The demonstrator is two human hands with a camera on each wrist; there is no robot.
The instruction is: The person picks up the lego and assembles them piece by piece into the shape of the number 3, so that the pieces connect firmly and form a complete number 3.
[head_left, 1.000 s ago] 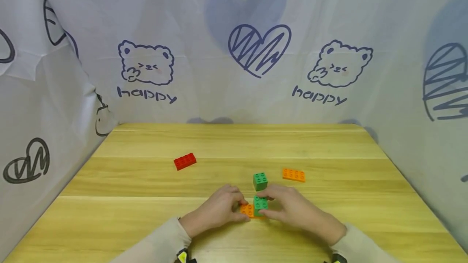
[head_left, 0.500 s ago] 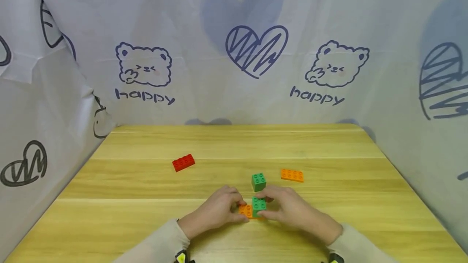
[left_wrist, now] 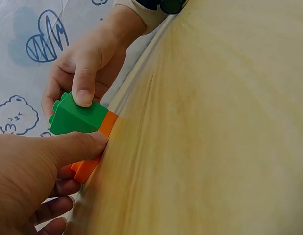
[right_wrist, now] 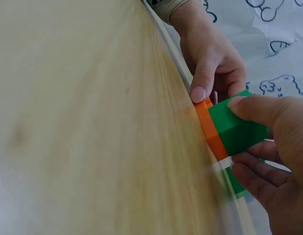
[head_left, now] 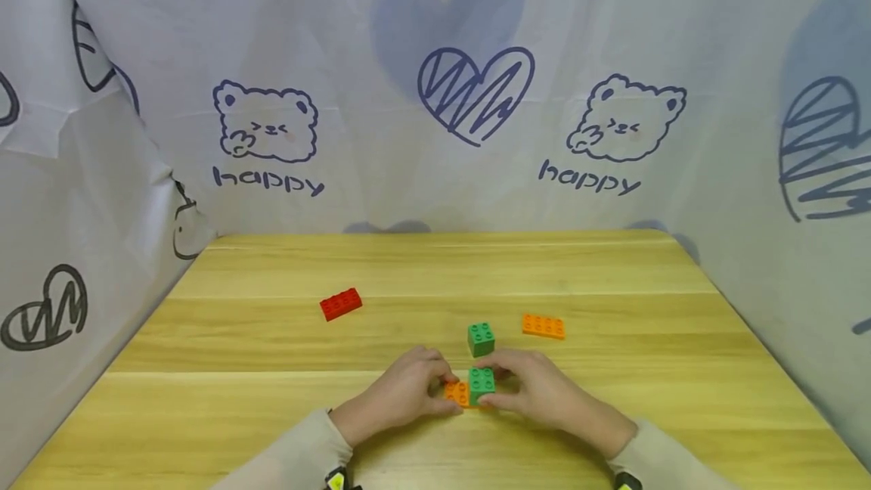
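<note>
In the head view a flat orange building brick (head_left: 457, 393) lies on the table, and a green cube-shaped building brick (head_left: 481, 379) sits on its right half. My left hand (head_left: 407, 392) pinches the orange brick's left end between thumb and fingers. With thumb and forefinger my right hand (head_left: 544, 392) grips the green brick's sides. Both wrist views show the green brick (left_wrist: 79, 115) against the orange brick (right_wrist: 210, 128); whether it is pressed fully down I cannot tell. The orange brick's right end is mostly hidden in the head view.
Just behind the hands stands a second green brick (head_left: 481, 339). A second flat orange brick (head_left: 543, 327) lies to its right, and a red brick (head_left: 341, 304) farther left. Printed cloth (head_left: 381, 172) surrounds the wooden table (head_left: 272, 263) at the back and sides.
The hands and bricks hold nearly the same places. The whole head view has shifted slightly, and the right fingers show a very small shift on the green brick.
</note>
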